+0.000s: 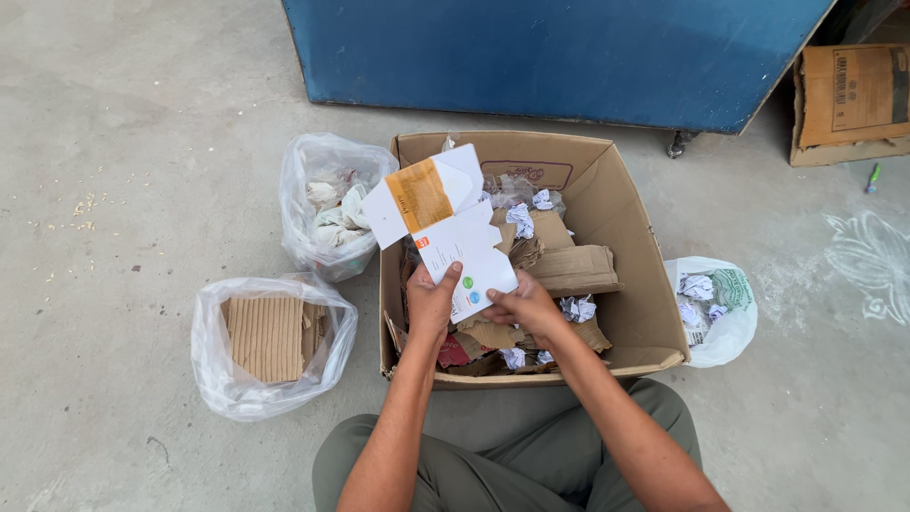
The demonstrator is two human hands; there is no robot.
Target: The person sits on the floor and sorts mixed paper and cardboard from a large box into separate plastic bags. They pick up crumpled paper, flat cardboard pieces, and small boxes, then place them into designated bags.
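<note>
Person seated on concrete floor [123, 104], large open cardboard box [637, 284] directly in front of the knees. Both hands raised over the box's near half, sharing one flattened white carton [445, 223] with an orange panel and small coloured dots. Left hand [431, 301] grips the carton's lower left edge, thumb on the front face, fingers clenched behind. Right hand [524, 303] pinches the lower right corner, fingers closed on it. Carton tilts up and away, its upper flaps spread above the box's left wall.

Inside the box: brown cardboard scraps [569, 268], crumpled white paper balls [578, 308], a red scrap near the front wall.

Left of the box, touching or just beside it: clear bag of crumpled paper [327, 204]. Further left and nearer the person: clear bag holding corrugated cardboard [270, 337]. Right of the box, against its wall: small bag of paper wads [709, 305]. Behind the box: blue bin [550, 52] on a castor.
</note>
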